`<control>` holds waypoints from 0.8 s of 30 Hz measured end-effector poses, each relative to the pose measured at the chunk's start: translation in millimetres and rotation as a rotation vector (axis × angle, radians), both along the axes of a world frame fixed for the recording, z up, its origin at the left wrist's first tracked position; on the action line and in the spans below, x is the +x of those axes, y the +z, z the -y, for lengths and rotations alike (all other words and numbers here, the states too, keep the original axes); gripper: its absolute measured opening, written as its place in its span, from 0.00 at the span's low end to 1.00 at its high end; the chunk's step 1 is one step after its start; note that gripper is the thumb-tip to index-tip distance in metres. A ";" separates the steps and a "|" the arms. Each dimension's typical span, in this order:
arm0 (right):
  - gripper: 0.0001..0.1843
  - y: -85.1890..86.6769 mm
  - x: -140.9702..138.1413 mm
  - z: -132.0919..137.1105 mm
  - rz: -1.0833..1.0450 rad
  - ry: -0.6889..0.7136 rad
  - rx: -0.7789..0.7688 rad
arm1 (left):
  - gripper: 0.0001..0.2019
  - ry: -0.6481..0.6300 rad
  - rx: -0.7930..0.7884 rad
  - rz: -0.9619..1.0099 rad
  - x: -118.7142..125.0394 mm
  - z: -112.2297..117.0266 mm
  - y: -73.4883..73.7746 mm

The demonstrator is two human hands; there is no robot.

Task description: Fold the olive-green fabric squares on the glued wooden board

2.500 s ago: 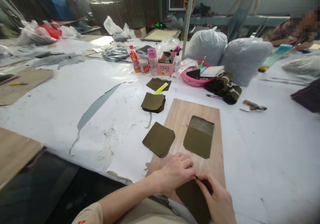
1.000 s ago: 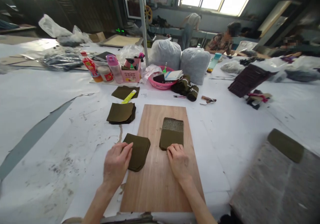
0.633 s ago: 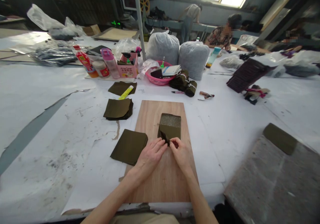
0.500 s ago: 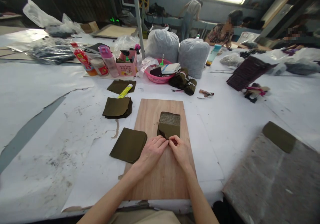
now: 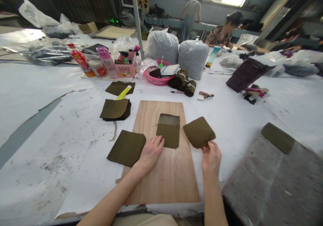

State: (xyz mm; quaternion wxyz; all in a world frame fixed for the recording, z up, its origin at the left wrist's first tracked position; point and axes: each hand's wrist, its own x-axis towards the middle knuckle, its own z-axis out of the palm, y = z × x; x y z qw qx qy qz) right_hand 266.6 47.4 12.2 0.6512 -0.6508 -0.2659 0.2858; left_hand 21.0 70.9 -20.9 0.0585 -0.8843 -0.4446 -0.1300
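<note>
My left hand [image 5: 150, 151] lies flat and open on the wooden board [image 5: 161, 179], fingertips touching the lower left corner of an olive fabric stack [image 5: 168, 131] with a ribbed top edge. My right hand [image 5: 211, 156] pinches a single olive fabric piece [image 5: 199, 132] by its lower edge and holds it lifted just right of the board. Another pile of olive pieces [image 5: 126, 148] rests left of my left hand, half off the board.
More olive piles [image 5: 114, 109] and a yellow glue tube [image 5: 123, 92] lie further back. A pink basin [image 5: 158, 78], bottles [image 5: 107, 62], two grey bags [image 5: 193, 58] and fabric rolls [image 5: 184, 82] crowd the rear. A grey felt pad [image 5: 272, 182] bearing one olive piece [image 5: 277, 138] sits right. People work beyond.
My right hand peeled the top olive piece off the stack and carried it to the right. My left hand opened and stayed pressed by the stack's corner.
</note>
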 end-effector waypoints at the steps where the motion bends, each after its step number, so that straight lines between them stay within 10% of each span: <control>1: 0.13 7.9 9.7 8.5 0.000 -0.044 0.013 | 0.17 -0.001 -0.008 0.012 0.1 -0.1 0.7; 3: 0.13 23.5 17.1 29.4 0.053 -0.030 -0.007 | 0.17 -0.003 -0.029 0.032 -0.1 -0.6 4.3; 6: 0.11 37.8 -4.5 62.8 0.318 0.375 -0.240 | 0.15 -0.017 -0.068 0.049 -2.6 -0.6 16.5; 11: 0.06 26.1 -75.6 102.9 0.566 0.834 -0.486 | 0.10 -0.060 -0.250 0.179 -15.8 10.3 43.3; 19: 0.08 12.8 -104.7 120.7 0.559 1.056 -0.456 | 0.10 -0.306 -0.389 0.130 -31.1 69.2 24.5; 24: 0.12 9.7 -86.3 111.0 0.856 0.696 -0.423 | 0.14 -0.283 -0.247 0.125 -37.0 98.5 12.3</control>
